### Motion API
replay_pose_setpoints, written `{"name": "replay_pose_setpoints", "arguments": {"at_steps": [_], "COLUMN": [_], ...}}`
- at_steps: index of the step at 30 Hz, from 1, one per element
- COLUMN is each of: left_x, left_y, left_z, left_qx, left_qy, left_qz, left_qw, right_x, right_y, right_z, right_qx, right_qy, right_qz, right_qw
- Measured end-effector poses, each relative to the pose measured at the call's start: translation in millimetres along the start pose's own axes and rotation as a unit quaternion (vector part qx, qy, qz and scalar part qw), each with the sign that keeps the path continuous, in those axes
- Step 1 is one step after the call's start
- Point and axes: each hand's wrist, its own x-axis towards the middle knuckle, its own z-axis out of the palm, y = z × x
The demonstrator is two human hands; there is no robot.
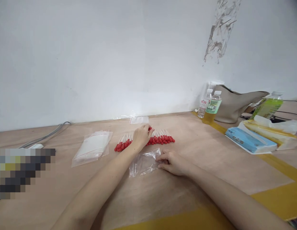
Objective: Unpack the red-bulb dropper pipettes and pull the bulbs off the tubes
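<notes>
Right now the left hand (141, 135) is curled down over the middle of a row of red-tipped swabs (160, 139), its fingers closing on one or a few sticks; exactly how many it grips cannot be told, since the knuckles hide the pinch. The right hand (171, 162) lies nearer the person, fingers pressed flat on the mouth end of a small clear bag (143, 163), pinning it to the tabletop (191, 188) rather than gripping it. The swabs lie side by side toward the far edge of the tabletop, red heads pointing at the person, and the bag sits just in front of them. By the look of it, the step in hand is picking swabs from the row for the bag; the next move would call for lifting a clean pinch free without scattering its neighbours, while the right hand opens the bag's mouth. Off to the left lies a stack of unused bags (92, 147), and another bag (139, 120) rests by the far edge. Toward the far right corner stand two bottles (209, 107), a beige handbag (234, 103) and a blue tissue pack (249, 140).
</notes>
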Motion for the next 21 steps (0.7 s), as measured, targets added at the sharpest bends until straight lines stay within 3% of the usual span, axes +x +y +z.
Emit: {"name": "replay_pose_setpoints", "arguments": {"at_steps": [6, 10, 12, 16, 21], "left_x": [2.9, -4.5, -19.7, -71.8, -122.4], "left_y": [26.0, 24.3, 15.9, -8.0, -35.5], "left_z": [11.2, 1.5, -13.3, -45.9, -57.5], "left_qx": [0.02, -0.015, -0.057, -0.125, -0.095], "left_qy": [-0.065, -0.042, -0.037, -0.11, -0.237], "left_qz": [0.054, 0.058, 0.068, 0.116, 0.148], "left_qw": [0.996, 0.997, 0.995, 0.979, 0.956], "right_x": [-0.2, -0.2, -0.7, -1.0, 6.5], "right_y": [-2.4, -3.1, -2.1, -0.7, 0.6], "right_z": [-0.7, -1.5, -2.8, -4.4, 8.3], "right_qx": [-0.007, -0.017, -0.016, -0.011, -0.04], "right_qy": [0.003, -0.001, -0.007, -0.001, 0.124], "right_qz": [-0.001, 0.011, 0.0, -0.032, -0.07], "right_qw": [1.0, 1.0, 1.0, 0.999, 0.989]}}
